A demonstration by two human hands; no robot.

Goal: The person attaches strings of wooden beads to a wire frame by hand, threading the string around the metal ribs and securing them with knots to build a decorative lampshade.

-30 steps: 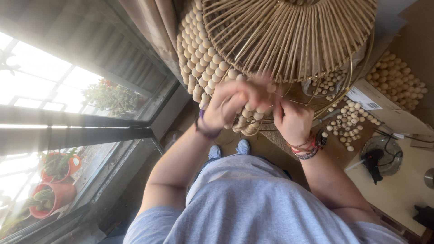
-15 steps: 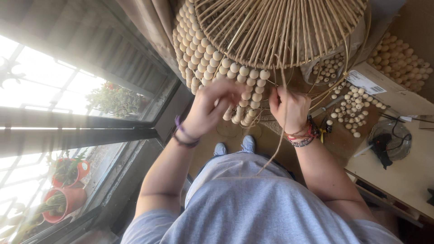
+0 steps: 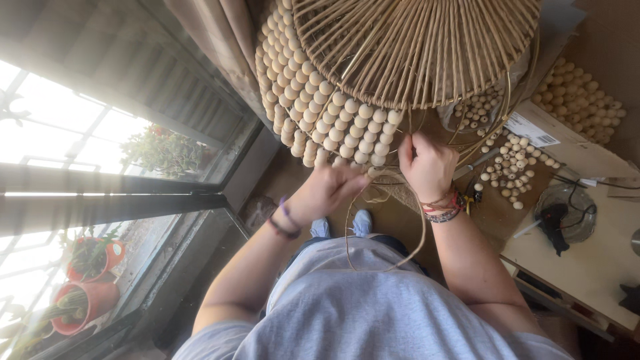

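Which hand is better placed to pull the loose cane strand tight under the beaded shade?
Probably the right hand: it is closed around the cane strand just below the beaded shade. The left hand sits lower, fingers only pinching at the strand's looped end.

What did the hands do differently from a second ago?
The left hand dropped away from the beaded rows and pulled a loop of cord down and toward the body. The right hand moved only a little and stays fisted on the cord by the woven rim. The hanging wicker frame and loose beads on the table stayed put.
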